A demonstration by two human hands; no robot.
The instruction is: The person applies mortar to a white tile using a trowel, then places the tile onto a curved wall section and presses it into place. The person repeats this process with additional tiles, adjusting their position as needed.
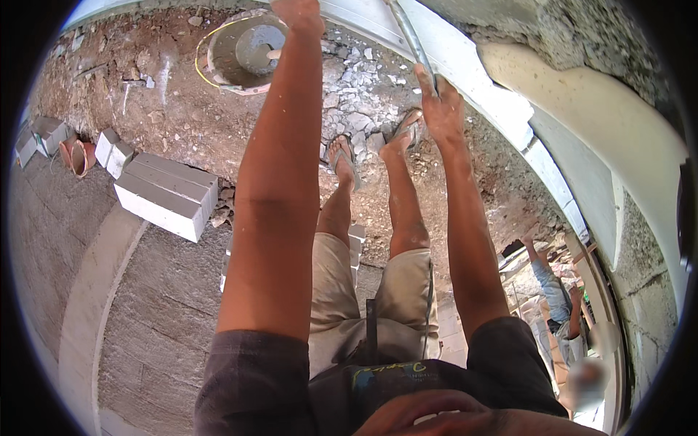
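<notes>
My right hand (pixel 442 109) grips the lower end of a long, narrow grey bar (pixel 408 35), its index finger stretched along it. The bar lies against a pale wall surface (pixel 476 94) and runs out past the top edge. My left arm reaches far up, so my left hand (pixel 299 13) is cut off there and its fingers are out of sight. Just left of that forearm, a round bucket (pixel 212 58) with a yellow handle sits on the dirt, with wet grey mix (pixel 258 49) inside; the forearm hides part of its rim.
Broken grey rubble (pixel 356 94) lies around my sandalled feet. Pale blocks (pixel 166 195) are stacked at left, near a reddish clay pipe (pixel 77 156) and a rough wall (pixel 160 291). A thick cream pipe (pixel 574 94) curves at upper right. Another person (pixel 563 305) is at lower right.
</notes>
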